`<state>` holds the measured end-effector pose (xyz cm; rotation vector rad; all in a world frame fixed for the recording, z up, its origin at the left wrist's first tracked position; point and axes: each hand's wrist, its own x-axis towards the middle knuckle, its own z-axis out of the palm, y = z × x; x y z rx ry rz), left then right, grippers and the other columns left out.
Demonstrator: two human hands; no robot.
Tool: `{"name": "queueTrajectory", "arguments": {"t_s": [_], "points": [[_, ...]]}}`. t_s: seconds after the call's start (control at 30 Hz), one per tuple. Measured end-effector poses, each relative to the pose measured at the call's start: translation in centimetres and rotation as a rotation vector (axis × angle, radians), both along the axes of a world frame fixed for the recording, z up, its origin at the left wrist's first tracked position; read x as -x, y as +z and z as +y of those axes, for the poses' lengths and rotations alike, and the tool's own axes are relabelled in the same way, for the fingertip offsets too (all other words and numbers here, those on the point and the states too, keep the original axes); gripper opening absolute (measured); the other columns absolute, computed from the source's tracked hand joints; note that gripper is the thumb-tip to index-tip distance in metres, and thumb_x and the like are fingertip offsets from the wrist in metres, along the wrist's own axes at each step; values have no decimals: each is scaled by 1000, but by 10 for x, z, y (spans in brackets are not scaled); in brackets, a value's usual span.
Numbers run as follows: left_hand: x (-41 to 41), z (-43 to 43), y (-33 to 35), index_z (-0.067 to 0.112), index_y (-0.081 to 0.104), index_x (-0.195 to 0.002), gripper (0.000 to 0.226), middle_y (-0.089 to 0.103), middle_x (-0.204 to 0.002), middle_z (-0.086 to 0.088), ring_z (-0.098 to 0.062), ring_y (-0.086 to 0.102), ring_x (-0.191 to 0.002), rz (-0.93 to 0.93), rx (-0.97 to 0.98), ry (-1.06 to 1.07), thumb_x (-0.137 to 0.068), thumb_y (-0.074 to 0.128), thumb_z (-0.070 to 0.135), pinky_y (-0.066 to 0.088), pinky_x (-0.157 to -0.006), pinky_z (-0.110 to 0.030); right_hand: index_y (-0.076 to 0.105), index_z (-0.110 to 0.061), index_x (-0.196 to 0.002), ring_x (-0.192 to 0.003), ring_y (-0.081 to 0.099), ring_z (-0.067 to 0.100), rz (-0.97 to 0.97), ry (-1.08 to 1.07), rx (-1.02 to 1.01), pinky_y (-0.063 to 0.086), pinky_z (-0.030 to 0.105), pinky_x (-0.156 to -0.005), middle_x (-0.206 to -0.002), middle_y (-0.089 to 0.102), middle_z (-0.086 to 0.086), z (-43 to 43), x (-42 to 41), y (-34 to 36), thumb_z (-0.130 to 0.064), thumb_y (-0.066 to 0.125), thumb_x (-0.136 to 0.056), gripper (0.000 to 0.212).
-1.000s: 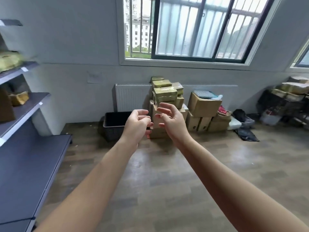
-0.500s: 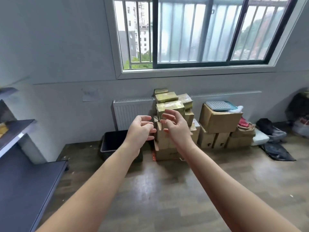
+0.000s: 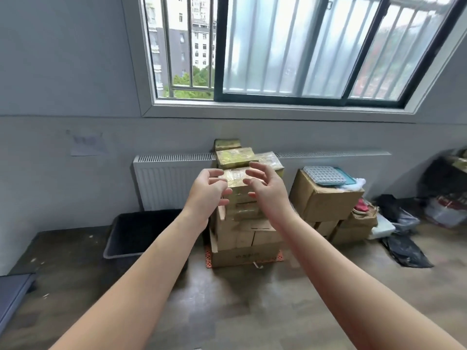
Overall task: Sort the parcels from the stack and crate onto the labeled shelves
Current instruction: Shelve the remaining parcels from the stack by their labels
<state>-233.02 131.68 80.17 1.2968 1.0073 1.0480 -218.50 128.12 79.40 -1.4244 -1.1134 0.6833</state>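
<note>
Both hands are open and hold nothing: the left hand (image 3: 207, 190) has its fingers loosely curled, the right hand (image 3: 265, 189) has its fingers spread, and the palms face each other with a small gap between them. They are raised in front of the stack of parcels (image 3: 242, 198), which stands on the floor against the wall, under the window (image 3: 290, 51). Through the gap between the hands shows one parcel (image 3: 236, 176) wrapped in shiny tape, on the upper part of the stack; I cannot tell if any finger touches it. Two more taped parcels lie above it, nearer the wall. The lower part of the stack is made of plain cardboard boxes. Just left of the stack, on the floor, stands a dark crate (image 3: 137, 233), and a white radiator (image 3: 171, 180) is on the wall behind the crate. Right of the stack are other cardboard boxes (image 3: 326, 203), and the top one has a grey tray (image 3: 324, 175) on it. Far left of the stack, at the edge of the view, shows a corner of a dark shelf (image 3: 12, 289).
</note>
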Motion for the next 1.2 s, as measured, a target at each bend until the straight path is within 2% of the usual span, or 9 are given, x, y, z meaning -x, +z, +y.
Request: {"name": "queueTrajectory", "arguments": {"t_s": [0.17, 0.37, 0.63, 0.77, 0.9, 1.03, 1.13, 1.2], "points": [[-34, 127, -6, 19, 54, -111, 22, 61, -106, -4, -21, 67, -93, -7, 12, -28, -95, 47, 5, 58, -78, -37, 56, -28, -122, -107, 65, 15, -15, -47, 39, 54, 46, -94, -119, 64, -5, 118, -28, -1, -10, 51, -95, 33], [-65, 245, -20, 17, 54, -112, 22, 61, -108, -6, -22, 68, -94, 18, 63, -34, -95, 47, 5, 57, -77, -36, 56, -25, -124, -112, 61, 13, -23, -52, 87, 52, 43, -98, -123, 62, 0, 234, -58, -12, -8, 49, -96, 33], [-118, 379, -38, 16, 54, -113, 23, 59, -109, -8, -21, 65, -90, 99, 89, -9, -95, 46, 3, 56, -73, -33, 56, -30, -117, -109, 63, 17, 34, -14, 128, 53, 46, -95, -117, 63, -7, 377, -112, -44, -12, 51, -95, 29], [-157, 449, -47, 12, 52, -123, 30, 59, -113, -9, -20, 65, -93, 166, 101, 16, -95, 45, 3, 56, -76, -34, 56, -24, -124, -110, 62, 17, 26, 8, 147, 54, 42, -94, -118, 62, -4, 449, -158, -58, -9, 50, -96, 32], [-197, 511, -56, 10, 47, -137, 43, 58, -115, -8, -23, 64, -100, 260, 114, 7, -94, 46, 3, 56, -75, -32, 57, -20, -124, -109, 62, 17, 8, 9, 219, 52, 46, -96, -114, 63, -2, 516, -204, -74, -8, 49, -94, 33], [-227, 566, -74, 8, 44, -140, 46, 56, -115, -7, -23, 63, -102, 270, 156, 9, -94, 47, 3, 55, -74, -30, 57, -14, -127, -110, 60, 16, -24, 16, 274, 51, 45, -97, -116, 62, 0, 575, -238, -91, -9, 49, -95, 34], [-237, 604, -93, 6, 43, -142, 50, 56, -118, -8, -25, 61, -107, 282, 225, 10, -92, 49, 2, 56, -79, -34, 56, -13, -130, -112, 59, 15, -28, 20, 333, 52, 39, -96, -118, 62, 0, 609, -251, -109, -9, 50, -95, 35], [-241, 633, -108, 5, 43, -142, 52, 54, -127, -10, -24, 59, -111, 293, 265, 16, -91, 50, 2, 56, -80, -33, 54, -12, -133, -110, 57, 12, -59, 36, 377, 52, 23, -86, -123, 61, 1, 632, -257, -122, -8, 49, -96, 38]]}}
